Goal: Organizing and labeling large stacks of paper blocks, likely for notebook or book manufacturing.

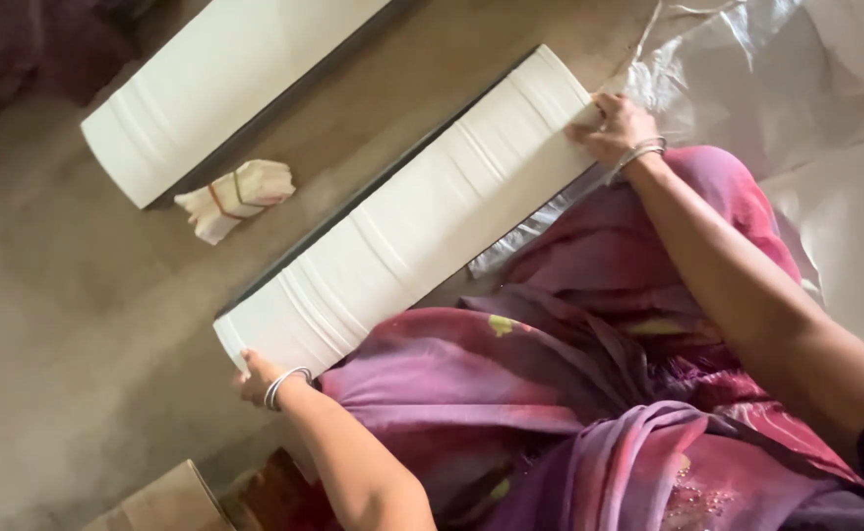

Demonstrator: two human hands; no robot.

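A long white stack of paper sheets (412,211) lies on the floor in front of my lap, running diagonally from lower left to upper right. My left hand (255,379) grips its near lower-left end, with silver bangles on the wrist. At the far upper-right end, my right hand (614,128) presses on the stack's edge, also wearing a bangle. Both hands hold the same stack by its two ends.
A second long white paper stack (206,84) lies parallel at the upper left. Between them sits a small bundle of paper (238,197) tied with bands. Clear plastic sheeting (727,59) lies at the upper right; a brown cardboard piece (166,501) is at the bottom left.
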